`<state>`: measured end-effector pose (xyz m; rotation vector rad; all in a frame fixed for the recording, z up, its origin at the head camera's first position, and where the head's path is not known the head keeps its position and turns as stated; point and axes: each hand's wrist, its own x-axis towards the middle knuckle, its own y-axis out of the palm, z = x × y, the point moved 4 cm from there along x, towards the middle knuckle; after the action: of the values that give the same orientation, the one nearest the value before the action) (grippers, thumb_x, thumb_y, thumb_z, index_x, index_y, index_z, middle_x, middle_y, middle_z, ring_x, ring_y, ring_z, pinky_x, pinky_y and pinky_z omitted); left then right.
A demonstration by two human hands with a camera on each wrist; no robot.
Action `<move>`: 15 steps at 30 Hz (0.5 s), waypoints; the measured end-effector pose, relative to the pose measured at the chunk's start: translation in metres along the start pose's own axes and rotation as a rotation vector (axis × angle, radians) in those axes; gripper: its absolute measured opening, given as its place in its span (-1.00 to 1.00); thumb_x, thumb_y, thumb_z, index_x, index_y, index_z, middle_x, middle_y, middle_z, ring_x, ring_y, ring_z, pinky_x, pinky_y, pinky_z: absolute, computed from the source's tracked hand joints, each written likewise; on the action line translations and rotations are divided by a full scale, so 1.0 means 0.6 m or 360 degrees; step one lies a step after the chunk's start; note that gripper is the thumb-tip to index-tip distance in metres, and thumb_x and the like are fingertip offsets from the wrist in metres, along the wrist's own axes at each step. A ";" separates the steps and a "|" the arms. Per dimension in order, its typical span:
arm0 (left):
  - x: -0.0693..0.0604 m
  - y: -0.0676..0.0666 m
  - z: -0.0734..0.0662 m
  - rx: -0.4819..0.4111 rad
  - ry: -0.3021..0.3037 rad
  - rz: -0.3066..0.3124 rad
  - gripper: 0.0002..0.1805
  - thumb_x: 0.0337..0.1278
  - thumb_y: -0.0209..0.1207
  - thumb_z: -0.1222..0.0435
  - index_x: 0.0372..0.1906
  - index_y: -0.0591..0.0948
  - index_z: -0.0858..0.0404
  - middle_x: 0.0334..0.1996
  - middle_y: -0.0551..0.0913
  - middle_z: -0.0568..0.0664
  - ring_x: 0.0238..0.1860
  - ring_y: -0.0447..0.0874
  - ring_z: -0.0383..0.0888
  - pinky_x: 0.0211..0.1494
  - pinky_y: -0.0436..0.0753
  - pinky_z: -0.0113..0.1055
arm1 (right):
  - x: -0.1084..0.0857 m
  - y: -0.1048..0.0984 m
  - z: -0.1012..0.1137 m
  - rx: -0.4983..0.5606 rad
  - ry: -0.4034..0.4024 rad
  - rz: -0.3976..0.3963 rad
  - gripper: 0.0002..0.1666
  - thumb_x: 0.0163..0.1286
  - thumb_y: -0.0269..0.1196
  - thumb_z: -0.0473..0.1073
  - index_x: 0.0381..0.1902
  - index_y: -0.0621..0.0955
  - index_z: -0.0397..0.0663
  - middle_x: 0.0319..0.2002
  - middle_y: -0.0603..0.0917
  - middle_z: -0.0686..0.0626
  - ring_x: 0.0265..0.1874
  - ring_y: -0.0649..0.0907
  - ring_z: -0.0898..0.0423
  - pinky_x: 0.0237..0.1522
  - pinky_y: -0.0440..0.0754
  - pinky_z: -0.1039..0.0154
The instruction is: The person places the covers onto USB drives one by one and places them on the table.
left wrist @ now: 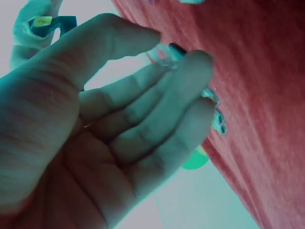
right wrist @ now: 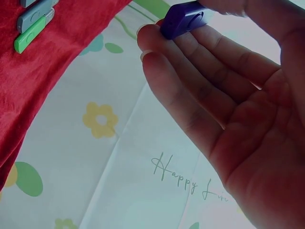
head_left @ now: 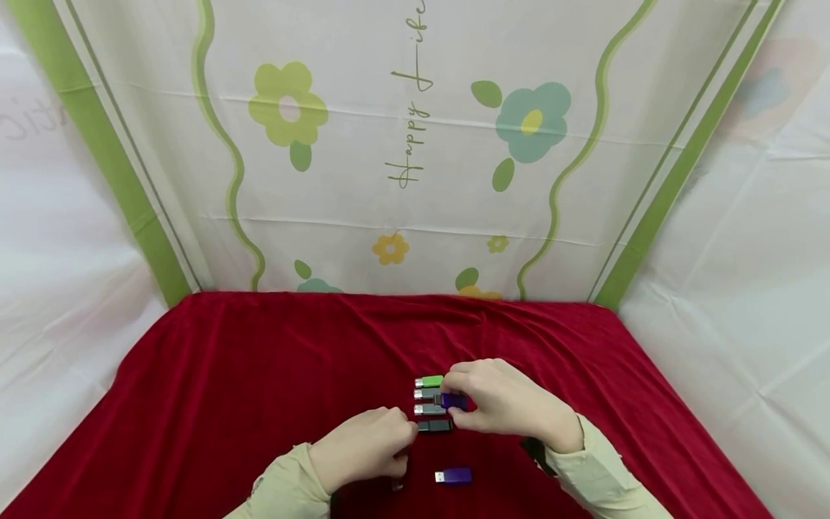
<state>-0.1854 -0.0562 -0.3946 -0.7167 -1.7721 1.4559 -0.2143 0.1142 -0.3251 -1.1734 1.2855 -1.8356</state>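
Note:
My right hand pinches a purple USB stick between thumb and fingers, above the right ends of the upper sticks in a short row. The same purple stick shows at the fingertips in the right wrist view. The row holds a green stick, two grey sticks and a black stick. My left hand has bent fingers at the black stick's left end; whether they grip it is unclear. A clear, shiny piece shows below that hand, partly hidden. Shiny pieces also appear behind its fingers.
Another purple USB stick lies on the red cloth, nearer to me than the row. Behind the table hangs a white flowered curtain, with white fabric sides at left and right.

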 end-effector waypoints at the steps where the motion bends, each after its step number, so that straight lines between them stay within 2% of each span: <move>1: -0.001 -0.004 0.001 -0.0026 0.0016 -0.0012 -0.65 -0.28 0.34 0.40 -0.72 0.38 0.04 -0.74 0.25 -0.32 -0.72 0.11 -0.44 -0.66 0.22 -0.59 | 0.000 0.000 0.000 0.0006 -0.0003 -0.0005 -0.80 0.04 0.40 -0.28 -0.35 0.64 0.01 -0.46 0.52 0.23 -0.56 0.37 0.41 -0.54 0.34 0.56; 4: -0.006 -0.014 0.005 -0.0108 0.0057 -0.0046 -0.71 -0.14 0.33 0.40 -0.62 0.44 0.06 -0.65 0.29 -0.32 -0.65 0.17 -0.47 -0.60 0.25 -0.64 | -0.001 0.001 -0.002 0.0019 -0.0013 -0.0021 -0.79 0.04 0.41 -0.28 -0.34 0.64 0.01 -0.46 0.51 0.25 -0.56 0.37 0.41 -0.55 0.33 0.57; 7: -0.014 -0.026 0.006 -0.0170 0.0124 -0.0145 -0.78 -0.03 0.32 0.37 -0.52 0.51 0.06 -0.56 0.35 -0.31 -0.58 0.24 -0.51 -0.53 0.28 -0.70 | 0.000 0.001 -0.002 0.0026 -0.0031 -0.0049 -0.79 0.05 0.39 -0.29 -0.34 0.62 0.03 -0.46 0.49 0.25 -0.57 0.35 0.42 -0.56 0.31 0.58; 12: -0.026 -0.052 0.009 -0.0322 0.0226 -0.0495 -0.87 0.08 0.31 0.40 -0.32 0.62 0.13 -0.40 0.48 -0.23 -0.50 0.35 -0.48 -0.42 0.33 -0.74 | 0.002 0.000 -0.001 0.0000 -0.0087 -0.0137 -0.80 0.08 0.38 -0.28 -0.34 0.60 0.04 -0.46 0.49 0.22 -0.58 0.33 0.42 -0.57 0.28 0.59; 15: -0.028 -0.064 0.012 -0.0379 0.0249 -0.0701 -0.82 0.07 0.32 0.44 -0.21 0.63 0.20 -0.31 0.52 -0.18 -0.43 0.46 -0.44 -0.34 0.40 -0.72 | 0.003 0.000 -0.001 -0.0003 -0.0106 -0.0171 -0.81 0.08 0.38 -0.27 -0.34 0.60 0.03 -0.44 0.50 0.23 -0.57 0.33 0.42 -0.57 0.29 0.60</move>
<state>-0.1805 -0.0817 -0.3611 -0.4978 -1.8524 0.8845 -0.2155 0.1131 -0.3247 -1.3168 1.2082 -1.8549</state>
